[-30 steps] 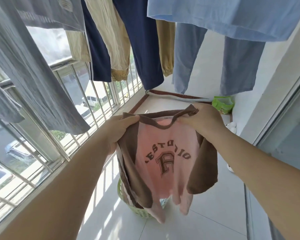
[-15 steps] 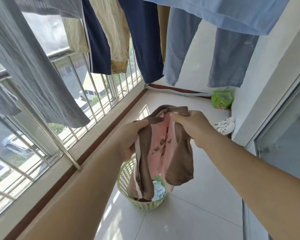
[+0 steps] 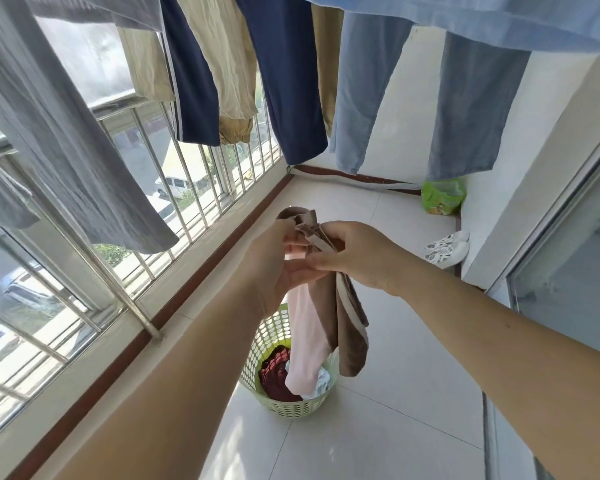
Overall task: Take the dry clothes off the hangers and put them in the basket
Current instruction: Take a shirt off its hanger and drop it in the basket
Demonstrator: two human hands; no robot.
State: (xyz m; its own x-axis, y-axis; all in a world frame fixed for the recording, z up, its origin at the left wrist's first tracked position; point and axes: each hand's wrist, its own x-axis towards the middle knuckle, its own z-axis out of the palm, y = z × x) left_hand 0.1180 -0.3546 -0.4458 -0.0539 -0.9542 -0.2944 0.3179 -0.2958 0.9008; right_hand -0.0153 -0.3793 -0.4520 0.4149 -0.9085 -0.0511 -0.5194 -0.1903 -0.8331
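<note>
Left hand [image 3: 274, 268]: I see its fingers curled round the bunched top of the pink and brown shirt [image 3: 317, 327], thumb on the near side.
Right hand [image 3: 357, 258]: fingers [image 3: 321, 263] pinched on the same bunch, touching the left hand; the brown collar pokes out above both sets of knuckles.
Shirt: folded lengthwise, it hangs straight down from the fingers, pink panel on the left, brown sleeve on the right.
Basket [image 3: 288, 400]: directly below the fingers on the tiled floor; the shirt's pink hem dips inside its rim, the brown sleeve end hangs past the rim's right edge.
Basket contents: dark red cloth [image 3: 274, 372] beneath the hem.
Beyond the fingers: hanging trousers [image 3: 284, 74] overhead.
</note>
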